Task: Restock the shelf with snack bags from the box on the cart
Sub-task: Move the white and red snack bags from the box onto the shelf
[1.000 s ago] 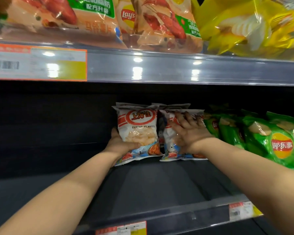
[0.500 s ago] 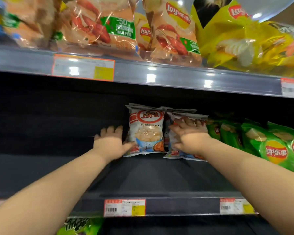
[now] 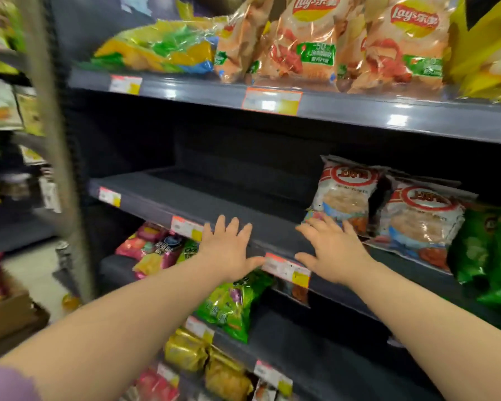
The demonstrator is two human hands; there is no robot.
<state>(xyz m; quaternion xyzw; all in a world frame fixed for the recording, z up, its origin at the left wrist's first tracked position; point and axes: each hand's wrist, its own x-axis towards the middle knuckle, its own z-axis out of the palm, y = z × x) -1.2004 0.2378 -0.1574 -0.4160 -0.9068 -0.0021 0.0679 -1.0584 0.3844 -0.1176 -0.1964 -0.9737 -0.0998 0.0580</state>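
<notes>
Here both hands (image 3: 229, 250) (image 3: 334, 253) hover empty — shrimp-flake bags (image 3: 342, 195) blurred, cart unseen.

White shrimp-flake bags (image 3: 344, 195) with red oval emblem, 3 o'clock; green bags (image 3: 486, 244) beside them; orange lobster-print bags (image 3: 310, 44), 1 o'clock; dark grey shelf (image 3: 214, 204); orange-yellow price tags (image 3: 287, 269).

Shop – price-tagged shelves (image 3: 272, 227), snack bags (image 3: 344, 195)

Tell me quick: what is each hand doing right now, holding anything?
Left hand: open, fingers spread, empty.
Right hand: open, fingers spread, empty, just in front of the shrimp bags.
</notes>
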